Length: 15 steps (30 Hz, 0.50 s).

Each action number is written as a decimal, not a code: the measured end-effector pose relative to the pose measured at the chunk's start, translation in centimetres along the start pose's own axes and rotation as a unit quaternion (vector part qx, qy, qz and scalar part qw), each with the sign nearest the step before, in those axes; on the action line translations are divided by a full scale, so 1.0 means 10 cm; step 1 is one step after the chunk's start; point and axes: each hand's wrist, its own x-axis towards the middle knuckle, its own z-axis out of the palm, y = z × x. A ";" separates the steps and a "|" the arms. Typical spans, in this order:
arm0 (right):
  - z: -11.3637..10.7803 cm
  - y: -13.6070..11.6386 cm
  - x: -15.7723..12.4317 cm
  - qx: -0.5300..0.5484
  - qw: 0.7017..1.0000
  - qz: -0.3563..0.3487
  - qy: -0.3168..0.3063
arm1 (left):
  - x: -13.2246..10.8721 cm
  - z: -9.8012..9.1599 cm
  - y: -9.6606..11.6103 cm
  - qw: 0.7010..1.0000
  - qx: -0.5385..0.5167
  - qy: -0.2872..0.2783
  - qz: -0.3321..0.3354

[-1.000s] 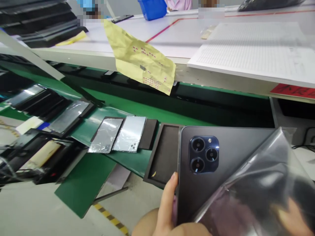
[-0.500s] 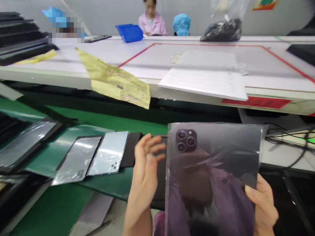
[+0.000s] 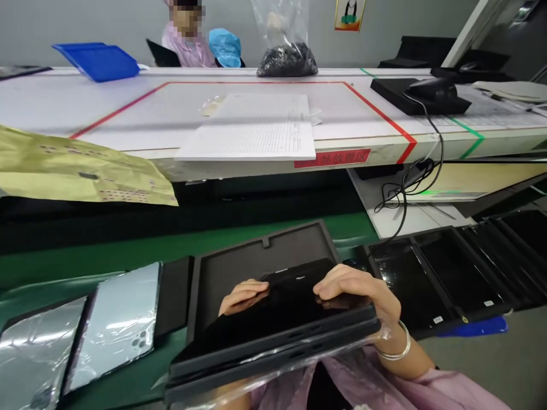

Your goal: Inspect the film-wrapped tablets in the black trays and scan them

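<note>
The left hand and right hand grip a black tablet with curled fingers above a dark tray, while more black tablets sit at lower right.

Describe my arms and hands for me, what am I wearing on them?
Your left hand and right hand are bare, with no gloves. A thin silver bangle circles your right wrist, and a loose pale pink sleeve covers your arm above the forearm.
</note>
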 end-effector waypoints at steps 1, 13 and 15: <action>0.02 -0.03 0.00 0.002 1.000 -0.006 0.000 | -0.01 0.00 0.03 1.000 0.001 0.004 -0.009; -0.14 -0.24 -0.11 -0.231 0.969 -0.075 0.052 | -0.04 -0.01 0.39 0.995 0.103 -0.003 0.015; -0.15 -0.33 -0.10 -0.363 0.923 -0.121 0.044 | 0.03 0.01 0.56 0.972 0.202 -0.056 0.108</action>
